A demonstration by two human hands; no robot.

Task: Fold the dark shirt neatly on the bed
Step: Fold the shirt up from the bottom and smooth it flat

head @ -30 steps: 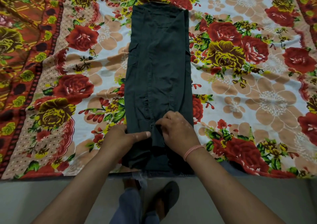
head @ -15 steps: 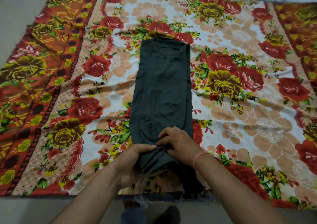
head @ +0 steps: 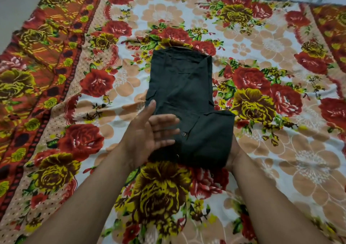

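Where it lay long, dark shirt (head: pixel 184 101) now doubles over; left hand (head: pixel 148 137) open, right hand (head: pixel 233 157) seemingly gripping underneath.

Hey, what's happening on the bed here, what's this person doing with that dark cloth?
A person is folding a dark shirt on a bed covered with a floral bedsheet. The shirt is already a narrow strip, and its near end is doubled up over the rest. The left hand is open, palm showing, against the left edge of that raised part. The right hand is mostly hidden under the fold, supporting it from beneath. The fold is not yet laid flat.
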